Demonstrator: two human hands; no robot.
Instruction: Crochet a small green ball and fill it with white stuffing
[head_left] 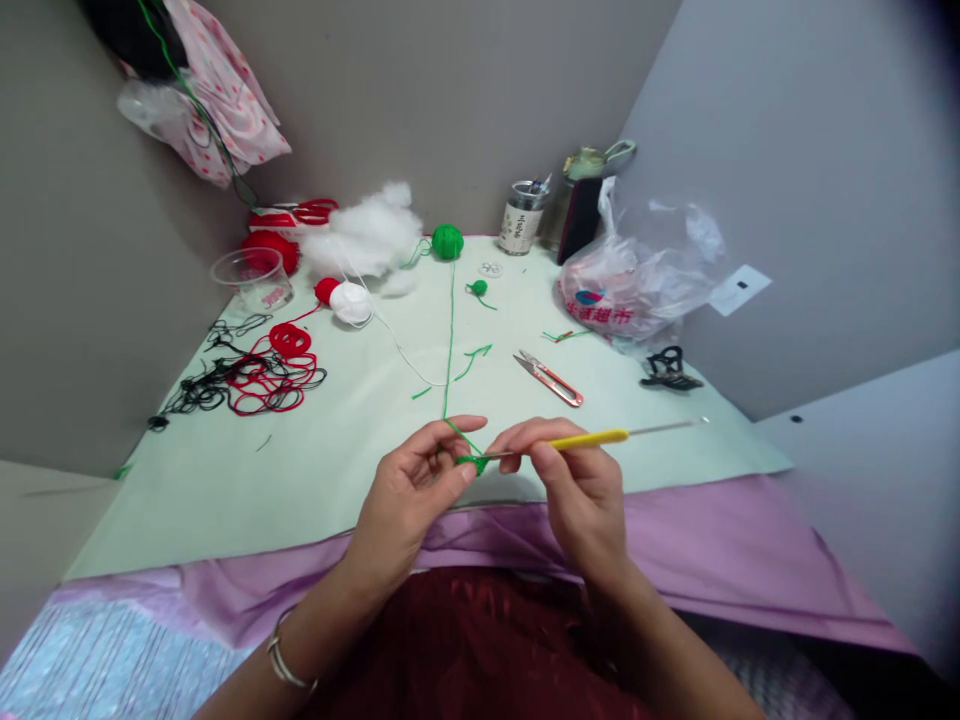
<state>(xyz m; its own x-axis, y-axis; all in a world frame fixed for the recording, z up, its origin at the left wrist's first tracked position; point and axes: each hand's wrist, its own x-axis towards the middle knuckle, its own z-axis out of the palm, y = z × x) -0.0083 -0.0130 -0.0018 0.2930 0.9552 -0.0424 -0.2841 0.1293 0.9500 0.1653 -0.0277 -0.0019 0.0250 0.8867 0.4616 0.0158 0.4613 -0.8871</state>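
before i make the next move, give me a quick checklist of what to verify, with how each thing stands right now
1. Yellow-handled crochet hook in the right hand's grip: ok.
2. Small green crochet piece pinched by the left hand: ok.
3. Green yarn strand running from the green yarn ball to the left hand: ok.
4. Green yarn strand clear of other yarn: not ok; the white yarn strand meets it beyond the hands.
5. Loop seated on the hook's tip: cannot tell; too small to make out.
6. Thread snips lying apart from both hands: ok.
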